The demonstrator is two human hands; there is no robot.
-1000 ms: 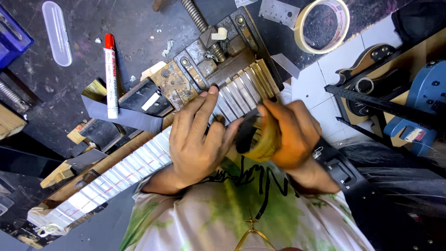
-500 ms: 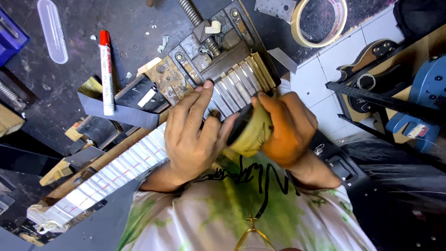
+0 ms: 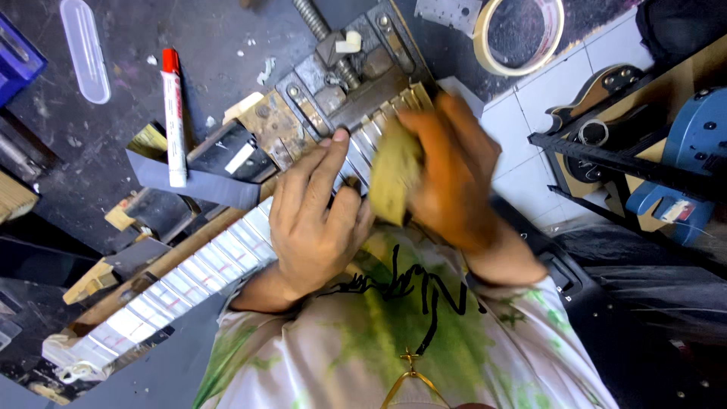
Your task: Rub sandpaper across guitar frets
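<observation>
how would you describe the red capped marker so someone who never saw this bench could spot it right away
Start at the dark, scuffed workbench and find the metal vise clamping the guitar neck. Left of the vise, a slim white marker lies nearly upright in the picture, its lower end resting on a grey strip. Its bright red cap is the only red thing there.

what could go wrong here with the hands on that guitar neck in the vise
The right hand is blurred, moving a yellowish pad along the taped guitar neck; the left hand presses close beside it, so the pad may scrape those fingers.

The pad could wear through the tape between the frets.

The red-capped marker lies loose beside the vise and could get knocked away.
</observation>
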